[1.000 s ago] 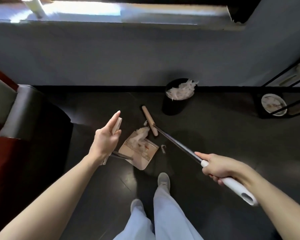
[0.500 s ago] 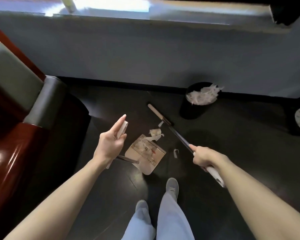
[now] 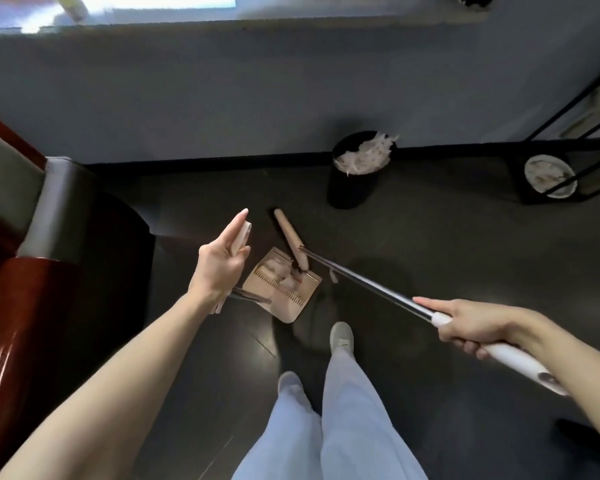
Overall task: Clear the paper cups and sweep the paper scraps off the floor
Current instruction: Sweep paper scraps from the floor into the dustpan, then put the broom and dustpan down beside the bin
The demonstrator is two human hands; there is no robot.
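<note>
My left hand (image 3: 219,263) holds the white top of the dustpan handle (image 3: 242,236) between thumb and fingers, index finger stretched out. The beige dustpan (image 3: 284,296) rests on the dark floor in front of my feet, with white paper scraps (image 3: 279,271) lying in it. My right hand (image 3: 471,327) grips the white grip of the broom, whose metal pole (image 3: 361,289) slants down to the beige broom head (image 3: 289,237) at the pan's far edge. One small paper scrap (image 3: 332,276) lies on the floor just right of the pan.
A black bin (image 3: 352,192) heaped with paper scraps stands by the wall. At the right, a white cup-like container (image 3: 549,174) sits under a black metal frame (image 3: 575,109). A dark red armchair (image 3: 32,271) fills the left side. My shoes (image 3: 342,336) stand behind the pan.
The broom head has pulled in from farther out to the dustpan's edge, and scraps from the pan's lip now lie inside. My left hand keeps its hold.
</note>
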